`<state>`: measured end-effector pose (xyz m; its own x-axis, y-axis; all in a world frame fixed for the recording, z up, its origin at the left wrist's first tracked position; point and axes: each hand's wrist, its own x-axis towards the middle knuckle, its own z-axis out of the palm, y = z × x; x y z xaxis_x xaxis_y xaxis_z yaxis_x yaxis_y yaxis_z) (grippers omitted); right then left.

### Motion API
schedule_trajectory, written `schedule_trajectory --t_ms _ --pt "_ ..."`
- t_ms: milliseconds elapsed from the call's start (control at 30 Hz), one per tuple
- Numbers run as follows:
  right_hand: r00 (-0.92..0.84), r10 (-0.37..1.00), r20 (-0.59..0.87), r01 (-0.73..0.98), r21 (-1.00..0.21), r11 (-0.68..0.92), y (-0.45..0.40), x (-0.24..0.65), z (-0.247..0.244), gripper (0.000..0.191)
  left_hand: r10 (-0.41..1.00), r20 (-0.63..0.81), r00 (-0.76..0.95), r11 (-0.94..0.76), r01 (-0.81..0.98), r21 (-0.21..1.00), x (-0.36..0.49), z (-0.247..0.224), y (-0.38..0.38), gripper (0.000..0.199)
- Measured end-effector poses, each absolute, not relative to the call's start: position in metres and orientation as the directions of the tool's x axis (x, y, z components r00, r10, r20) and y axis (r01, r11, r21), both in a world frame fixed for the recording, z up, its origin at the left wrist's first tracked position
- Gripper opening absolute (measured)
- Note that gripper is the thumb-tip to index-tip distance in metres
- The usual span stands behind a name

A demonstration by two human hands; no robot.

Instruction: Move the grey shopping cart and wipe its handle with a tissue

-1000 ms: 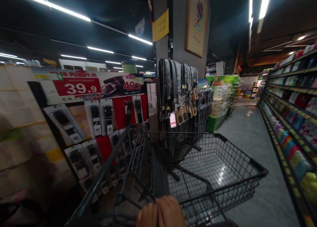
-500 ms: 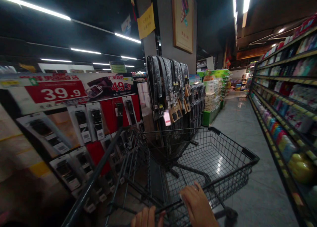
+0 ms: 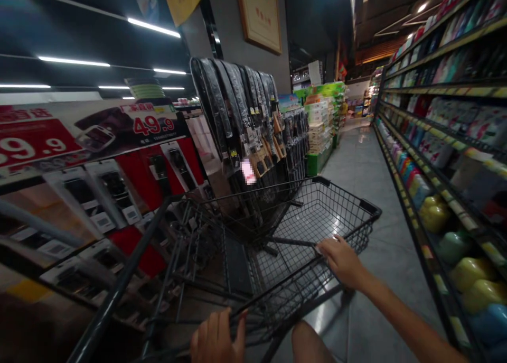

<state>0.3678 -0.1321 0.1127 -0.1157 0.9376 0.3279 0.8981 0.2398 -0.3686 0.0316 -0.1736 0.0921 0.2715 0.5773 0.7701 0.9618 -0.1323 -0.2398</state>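
Observation:
A black wire shopping cart (image 3: 348, 204) stands in front of me, tilted in the picture, its basket bare. My left hand (image 3: 217, 339) grips the cart's near rim at the bottom of the frame. My right hand (image 3: 343, 260) is stretched forward and holds the right side rim of the basket, the arm reaching in from the lower right.
A belt rack (image 3: 237, 120) hangs on a pillar just beyond the cart. To the left is a display of boxed belts with a 49.9 price sign (image 3: 152, 125). Shelves of bottles (image 3: 435, 215) line the right side. A grey tiled aisle (image 3: 360, 167) runs ahead.
My right hand left the near rim and reached forward along the cart's right side. The view swung right and the cart moved farther into the aisle.

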Motion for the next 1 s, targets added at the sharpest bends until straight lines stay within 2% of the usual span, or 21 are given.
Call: schedule_trajectory --t_ms 267,433,567,767,900,1000 --pt "0.081 0.969 0.234 0.963 -0.268 -0.016 -0.122 0.405 0.123 0.032 0.576 0.765 0.288 -0.118 0.955 -0.271 0.032 0.095 -0.172 0.016" --pt "0.134 0.964 0.231 0.961 -0.267 -0.069 -0.126 0.374 0.127 0.031 0.58 0.761 0.291 -0.132 0.955 -0.264 0.032 0.096 -0.172 0.016" --pt "0.106 0.965 0.24 0.943 -0.333 -0.02 -0.134 0.339 0.128 0.028 0.589 0.754 0.291 -0.142 0.956 -0.258 0.034 0.098 -0.173 0.017" --pt "-0.057 0.966 0.253 0.901 -0.404 0.159 -0.148 0.281 0.133 0.025 0.611 0.746 0.265 -0.144 0.964 -0.225 0.037 0.099 -0.177 0.018" --pt "-0.157 0.935 0.317 0.832 -0.468 0.299 -0.158 0.234 0.134 0.023 0.64 0.727 0.246 -0.198 0.968 -0.154 0.039 0.099 -0.18 0.014" --pt "-0.207 0.902 0.379 0.77 -0.505 0.389 -0.165 0.2 0.133 0.022 0.569 0.787 0.238 -0.276 0.957 -0.089 0.037 0.101 -0.186 0.02"
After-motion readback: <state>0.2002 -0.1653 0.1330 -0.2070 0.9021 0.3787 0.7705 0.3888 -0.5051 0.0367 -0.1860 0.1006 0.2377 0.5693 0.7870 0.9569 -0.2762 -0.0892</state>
